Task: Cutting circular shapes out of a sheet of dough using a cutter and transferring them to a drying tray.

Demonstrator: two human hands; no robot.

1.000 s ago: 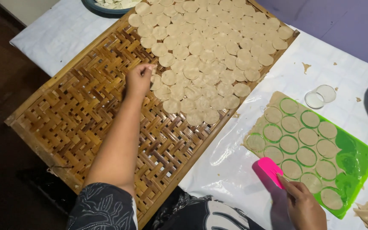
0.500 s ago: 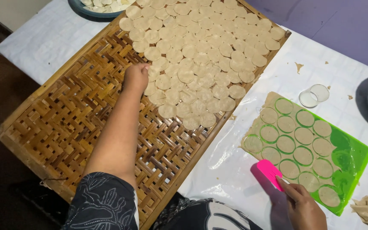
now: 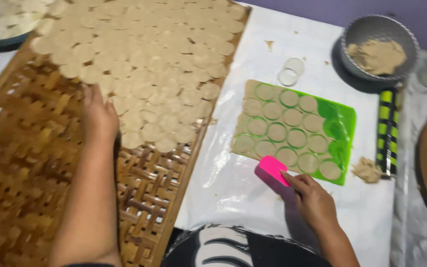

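Pink scraper (image 3: pixel 272 169) in right hand (image 3: pixel 312 200); left hand (image 3: pixel 98 117) touches dough rounds (image 3: pixel 144 54).

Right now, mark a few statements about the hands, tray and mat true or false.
1. The right hand holds a pink scraper. True.
2. The left hand rests on the green mat. False: it lies on the woven tray, beside the dough discs.
3. The mat carries dough cut into rounds. True.
4. The grey bowl is empty. False: it holds dough.
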